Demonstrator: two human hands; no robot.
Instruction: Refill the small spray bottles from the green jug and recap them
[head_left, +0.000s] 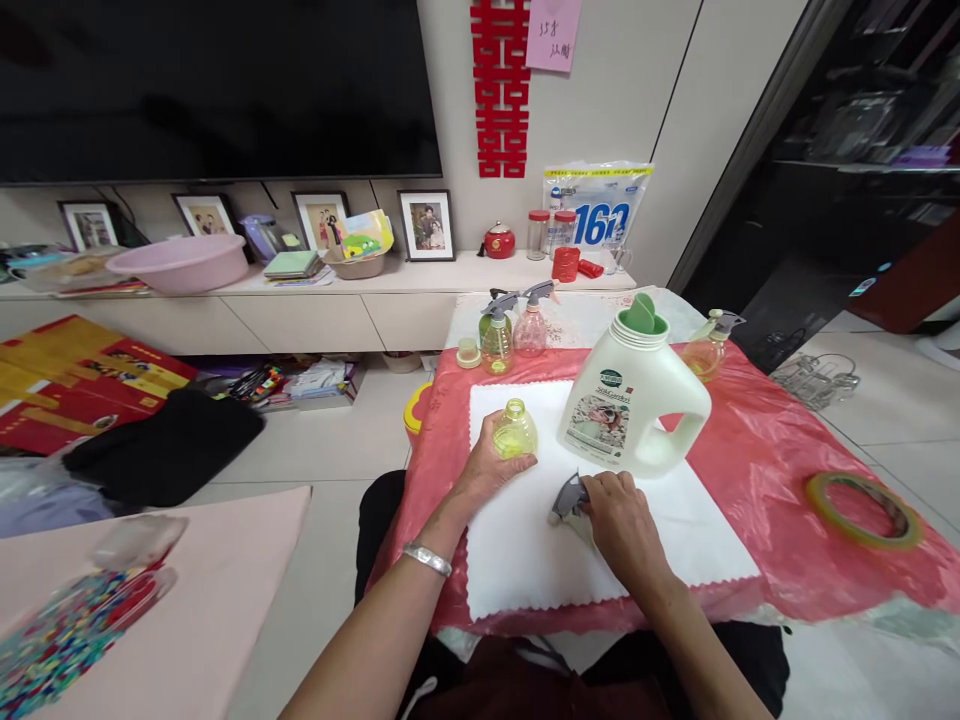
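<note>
My left hand is wrapped round a small translucent yellow-green bottle with an uncapped neck and some liquid inside. My right hand grips a grey spray head low over the white cloth; whether its nozzle end touches the cloth I cannot tell. Just beyond that hand stands a large pale jug with a green funnel-like piece in its mouth. Behind the bottle are a clear spray bottle, a pink spray bottle and a partly hidden green bottle.
A pale cap lies near the spray bottles. At the right are a yellowish spray bottle and a tape roll on the red table cover. A pink-topped surface with colourful beads stands at lower left.
</note>
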